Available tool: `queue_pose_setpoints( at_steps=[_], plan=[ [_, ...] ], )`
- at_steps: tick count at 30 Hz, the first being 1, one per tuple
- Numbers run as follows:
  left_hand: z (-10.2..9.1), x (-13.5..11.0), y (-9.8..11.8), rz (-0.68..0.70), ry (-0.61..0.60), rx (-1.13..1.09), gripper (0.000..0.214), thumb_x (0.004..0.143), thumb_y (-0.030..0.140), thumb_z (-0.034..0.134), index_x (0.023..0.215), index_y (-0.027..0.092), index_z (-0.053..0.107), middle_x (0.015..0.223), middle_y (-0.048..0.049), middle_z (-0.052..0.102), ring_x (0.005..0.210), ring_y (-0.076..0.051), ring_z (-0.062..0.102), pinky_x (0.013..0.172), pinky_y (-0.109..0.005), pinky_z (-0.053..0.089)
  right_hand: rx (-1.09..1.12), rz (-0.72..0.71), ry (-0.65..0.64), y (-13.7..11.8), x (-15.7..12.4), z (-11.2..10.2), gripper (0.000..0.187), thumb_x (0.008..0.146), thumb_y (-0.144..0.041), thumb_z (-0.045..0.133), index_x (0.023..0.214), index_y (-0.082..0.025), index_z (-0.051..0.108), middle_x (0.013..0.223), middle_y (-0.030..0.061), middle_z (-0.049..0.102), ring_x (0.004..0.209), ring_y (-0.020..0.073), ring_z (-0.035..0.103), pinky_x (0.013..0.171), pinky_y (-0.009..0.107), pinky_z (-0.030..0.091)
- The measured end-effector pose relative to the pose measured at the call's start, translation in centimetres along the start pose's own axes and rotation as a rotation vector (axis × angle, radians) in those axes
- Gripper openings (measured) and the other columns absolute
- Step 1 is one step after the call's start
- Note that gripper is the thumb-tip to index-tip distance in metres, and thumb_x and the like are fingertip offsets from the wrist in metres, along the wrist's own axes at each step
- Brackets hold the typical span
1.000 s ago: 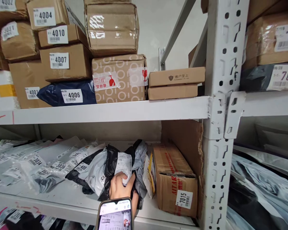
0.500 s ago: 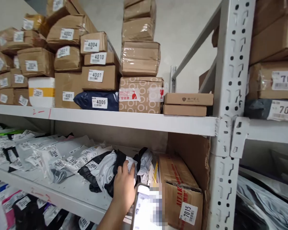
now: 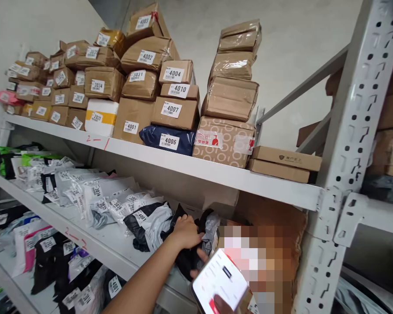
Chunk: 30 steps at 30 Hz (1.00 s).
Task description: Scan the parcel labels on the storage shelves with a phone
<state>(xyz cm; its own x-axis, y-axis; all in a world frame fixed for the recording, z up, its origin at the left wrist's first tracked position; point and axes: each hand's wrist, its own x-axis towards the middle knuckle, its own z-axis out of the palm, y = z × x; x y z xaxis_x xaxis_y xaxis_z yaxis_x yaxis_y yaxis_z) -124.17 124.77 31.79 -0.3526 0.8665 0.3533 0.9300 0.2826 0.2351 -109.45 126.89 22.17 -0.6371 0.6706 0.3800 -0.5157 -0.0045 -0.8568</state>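
Note:
My left hand [image 3: 184, 231] reaches in from the lower left onto the middle shelf [image 3: 94, 244]. Its fingers are curled on a crumpled black plastic parcel bag [image 3: 185, 261] that lies beside a grey one [image 3: 211, 229]. My right hand [image 3: 221, 303] shows only a thumb and fingertips at the bottom edge. It holds a phone [image 3: 218, 279] with a lit white screen, tilted, just right of the black bag.
Several labelled plastic mailers [image 3: 98, 200] cover the middle shelf to the left. A brown cardboard box [image 3: 275, 235], partly blurred out, stands right of the bags. The upper shelf [image 3: 216, 174] carries stacked numbered boxes and a navy bag marked 4006 [image 3: 168, 139]. A grey steel upright [image 3: 343, 174] stands at right.
The view has swung left and upward, showing more of the upper stacks. My left hand stays on the black bag. The phone has moved right and tilted.

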Motion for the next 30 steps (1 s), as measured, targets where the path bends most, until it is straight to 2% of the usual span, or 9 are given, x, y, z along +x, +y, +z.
queue_pose_setpoints(
  at_steps=[4, 9, 11, 15, 18, 21, 23, 26, 30],
  plan=[
    [0.7, -0.5, -1.4, 0.097, -0.002, -0.019, 0.044, 0.07, 0.048, 0.055, 0.096, 0.016, 0.071, 0.122, -0.0119, 0.056, 0.115, -0.03, 0.046, 0.098, -0.041, 0.037, 0.052, -0.086, 0.182, 1.0, 1.0, 1.8, 0.087, 0.054, -0.043, 0.082, 0.127, -0.013, 0.047, 0.081, 0.0099, 0.077, 0.034, 0.0126, 0.049, 0.03, 0.024, 0.038],
    [1.3, -0.6, -1.6, 0.101, 0.092, -0.037, 0.035, 0.076, 0.033, 0.047, 0.092, 0.014, 0.071, 0.115, -0.0111, 0.063, 0.111, -0.029, 0.05, 0.097, -0.042, 0.037, 0.068, -0.196, 0.307, 1.2, 1.2, 1.8, 0.088, 0.049, -0.036, 0.087, 0.125, -0.013, 0.049, 0.08, 0.0072, 0.077, 0.035, 0.0102, 0.05, 0.033, 0.021, 0.041],
    [1.4, -0.3, -1.6, 0.055, 0.131, -0.057, 0.037, 0.077, 0.028, 0.042, 0.094, 0.011, 0.07, 0.107, -0.0122, 0.068, 0.105, -0.027, 0.056, 0.094, -0.039, 0.039, 0.023, -0.22, 0.344, 1.2, 1.1, 1.6, 0.082, 0.048, -0.036, 0.087, 0.119, -0.012, 0.054, 0.079, 0.0077, 0.077, 0.036, 0.0097, 0.051, 0.034, 0.02, 0.043],
    [1.1, 0.2, -1.4, -0.048, 0.155, -0.103, 0.046, 0.084, 0.026, 0.028, 0.09, 0.011, 0.071, 0.098, -0.0154, 0.071, 0.098, -0.027, 0.063, 0.085, -0.037, 0.045, -0.055, -0.213, 0.356, 1.3, 0.9, 1.3, 0.055, 0.047, -0.04, 0.087, 0.088, -0.009, 0.068, 0.073, 0.0088, 0.076, 0.031, 0.008, 0.049, 0.032, 0.019, 0.038],
    [0.7, 0.4, -0.6, -0.094, 0.129, -0.126, 0.047, 0.086, 0.035, 0.029, 0.097, 0.015, 0.069, 0.098, -0.015, 0.071, 0.095, -0.031, 0.065, 0.077, -0.04, 0.049, -0.052, -0.207, 0.352, 1.3, 0.9, 1.4, 0.048, 0.046, -0.041, 0.087, 0.079, -0.009, 0.069, 0.07, 0.0082, 0.075, 0.03, 0.0081, 0.048, 0.03, 0.02, 0.037],
    [0.3, 0.7, -0.1, -0.085, 0.083, -0.124, 0.037, 0.078, 0.033, 0.047, 0.099, 0.012, 0.07, 0.103, -0.0193, 0.07, 0.1, -0.036, 0.064, 0.079, -0.042, 0.048, -0.009, -0.223, 0.344, 1.3, 0.8, 1.5, 0.054, 0.049, -0.038, 0.087, 0.089, -0.011, 0.065, 0.074, 0.0084, 0.076, 0.032, 0.0097, 0.049, 0.03, 0.021, 0.038],
    [0.2, 0.9, -0.4, -0.071, 0.062, -0.141, 0.035, 0.078, 0.027, 0.045, 0.093, 0.009, 0.071, 0.103, -0.0209, 0.069, 0.1, -0.034, 0.064, 0.08, -0.039, 0.047, 0.009, -0.215, 0.334, 1.4, 0.7, 1.4, 0.058, 0.05, -0.037, 0.087, 0.096, -0.012, 0.061, 0.08, 0.0107, 0.077, 0.033, 0.0101, 0.05, 0.03, 0.022, 0.039],
    [0.0, 1.2, -1.9, -0.039, 0.042, -0.217, 0.032, 0.081, 0.028, 0.041, 0.079, 0.013, 0.07, 0.089, -0.0123, 0.071, 0.089, -0.025, 0.066, 0.072, -0.029, 0.046, 0.003, -0.169, 0.3, 1.3, 0.7, 1.3, 0.07, 0.05, -0.038, 0.086, 0.106, -0.01, 0.055, 0.084, 0.014, 0.077, 0.034, 0.0089, 0.049, 0.032, 0.02, 0.04],
    [0.0, 0.8, -3.7, -0.048, 0.053, -0.322, 0.012, 0.07, 0.027, 0.058, 0.068, 0.016, 0.062, 0.067, -0.0007, 0.062, 0.07, -0.017, 0.061, 0.056, -0.023, 0.039, 0.061, -0.109, 0.262, 0.9, 0.7, 1.6, 0.097, 0.049, -0.041, 0.086, 0.128, -0.009, 0.04, 0.083, 0.0144, 0.077, 0.037, 0.01, 0.049, 0.032, 0.02, 0.041]
  ],
)
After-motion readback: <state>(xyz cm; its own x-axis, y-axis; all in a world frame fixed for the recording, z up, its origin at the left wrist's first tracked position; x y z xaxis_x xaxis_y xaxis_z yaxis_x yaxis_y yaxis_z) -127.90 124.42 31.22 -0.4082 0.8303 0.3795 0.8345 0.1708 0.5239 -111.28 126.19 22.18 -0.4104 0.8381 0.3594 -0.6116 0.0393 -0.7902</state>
